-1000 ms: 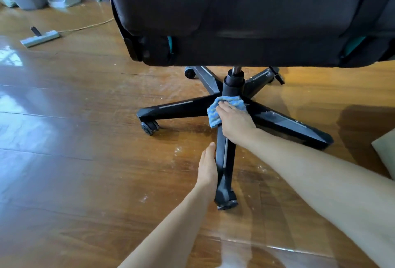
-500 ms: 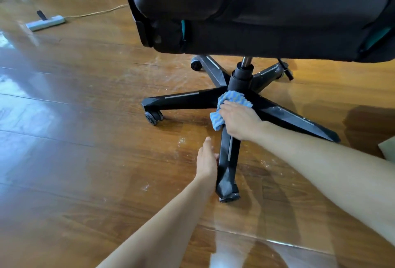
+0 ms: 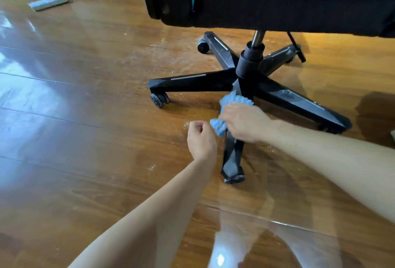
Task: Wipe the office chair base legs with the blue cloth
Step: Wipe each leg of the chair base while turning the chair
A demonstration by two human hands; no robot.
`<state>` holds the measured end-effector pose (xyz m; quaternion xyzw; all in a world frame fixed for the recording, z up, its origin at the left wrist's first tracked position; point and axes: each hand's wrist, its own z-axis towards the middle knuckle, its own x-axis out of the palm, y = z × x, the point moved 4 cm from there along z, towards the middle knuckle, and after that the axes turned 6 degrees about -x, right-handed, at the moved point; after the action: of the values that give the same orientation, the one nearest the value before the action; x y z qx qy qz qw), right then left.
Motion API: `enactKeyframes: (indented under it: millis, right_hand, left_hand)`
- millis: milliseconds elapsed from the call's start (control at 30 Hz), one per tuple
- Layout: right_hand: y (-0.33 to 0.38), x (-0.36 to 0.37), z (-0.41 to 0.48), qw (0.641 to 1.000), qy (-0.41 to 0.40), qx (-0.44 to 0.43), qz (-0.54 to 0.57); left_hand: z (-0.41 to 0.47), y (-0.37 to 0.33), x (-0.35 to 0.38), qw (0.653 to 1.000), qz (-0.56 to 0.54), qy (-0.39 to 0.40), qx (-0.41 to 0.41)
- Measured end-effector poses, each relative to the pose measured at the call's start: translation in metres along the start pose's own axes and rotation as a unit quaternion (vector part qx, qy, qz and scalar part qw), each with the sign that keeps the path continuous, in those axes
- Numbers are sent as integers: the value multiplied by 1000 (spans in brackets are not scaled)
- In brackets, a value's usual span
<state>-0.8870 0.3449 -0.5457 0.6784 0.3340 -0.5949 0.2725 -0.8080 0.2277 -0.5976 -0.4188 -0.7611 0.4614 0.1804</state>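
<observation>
While your right hand (image 3: 245, 123) pressed the blue cloth (image 3: 236, 98) onto the near leg (image 3: 232, 156) of the chair base (image 3: 250, 64), just right of the middle of the frame, its fingers were curled over the bunched fabric. The fabric spilled out above the knuckles and to the left of the hand. Your left hand (image 3: 202, 139) hovered just left of that leg, clear of it, fingers curled inward on nothing I could make out.

The cloth looked soft and limp, ribbed like microfibre, so it would likely fold round the leg's edges. Gathering it in the palm, as you had it, seemed the right hold. The base read as stiff black plastic or metal, and heavy under the seat (image 3: 277, 0). On casters (image 3: 159, 99) over a glossy floor (image 3: 85, 107), though, it could probably roll or swivel under a hard stroke. Steadying a leg by its outer end, above the wheel, would have been my choice for the free hand.
</observation>
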Motion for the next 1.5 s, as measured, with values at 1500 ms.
enactKeyframes:
  millis: [1500]
  right_hand:
    - [-32, 12, -17, 972, -185, 114, 87]
  left_hand:
    - [-8, 8, 29, 997, -6, 78, -3]
